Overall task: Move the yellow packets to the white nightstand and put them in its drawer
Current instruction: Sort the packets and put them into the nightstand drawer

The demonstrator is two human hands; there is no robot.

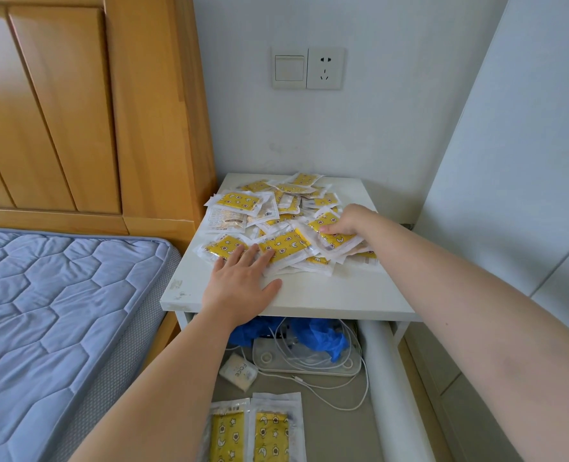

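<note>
"FACE" on small white pouch [237, 372]

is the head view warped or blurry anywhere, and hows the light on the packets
Head view: wide-angle warp, the headboard and the right wall lean outward; soft even daylight, no strong glare on the yellow packets; only faint shadows under the left hand and right hand on the nightstand; sharp at centre, a little softer toward the bottom corners.

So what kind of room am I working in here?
Most likely a bedroom: a blue quilted mattress against a wooden headboard, with the white nightstand beside it, piled with yellow packets.
</note>
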